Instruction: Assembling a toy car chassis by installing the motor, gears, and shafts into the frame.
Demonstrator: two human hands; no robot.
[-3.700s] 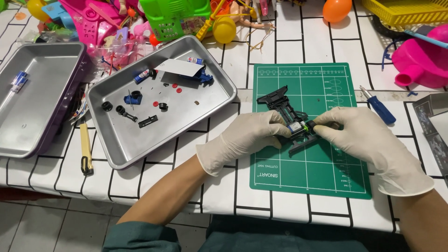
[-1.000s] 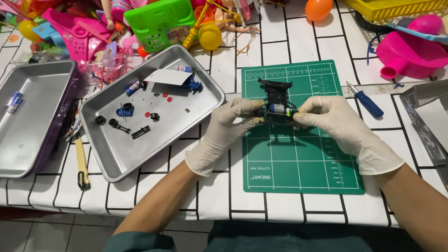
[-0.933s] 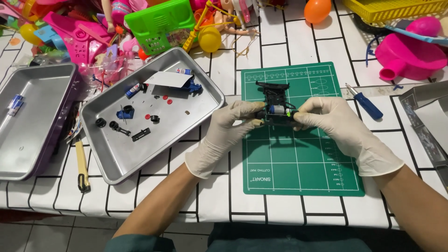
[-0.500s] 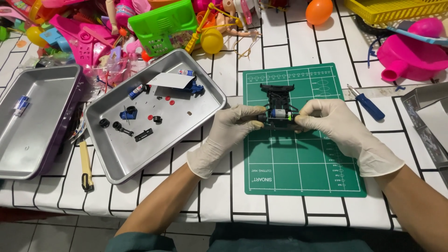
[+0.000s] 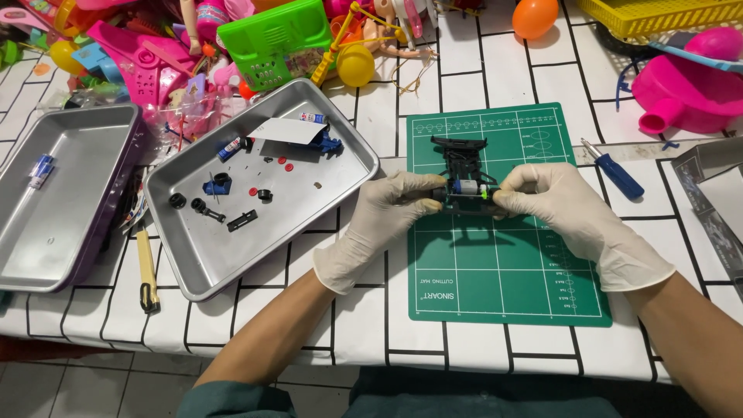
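Observation:
A small black toy car chassis [image 5: 461, 172] with a silver motor and a green bit sits above the green cutting mat [image 5: 503, 263]. My left hand [image 5: 383, 217], in a white glove, pinches its left side. My right hand [image 5: 569, 213], also gloved, grips its right end. Both hands hold the chassis level over the mat's upper half.
A metal tray [image 5: 309, 193] left of the mat holds small black wheels, red bits, blue parts and a white card. A second metal tray [image 5: 66, 224] lies far left. A blue-handled screwdriver [image 5: 615, 172] lies right of the mat. Colourful plastic toys crowd the table's back edge.
The chassis has been turned from tilted to level between my hands. My hands stay on it at about the same place on the mat.

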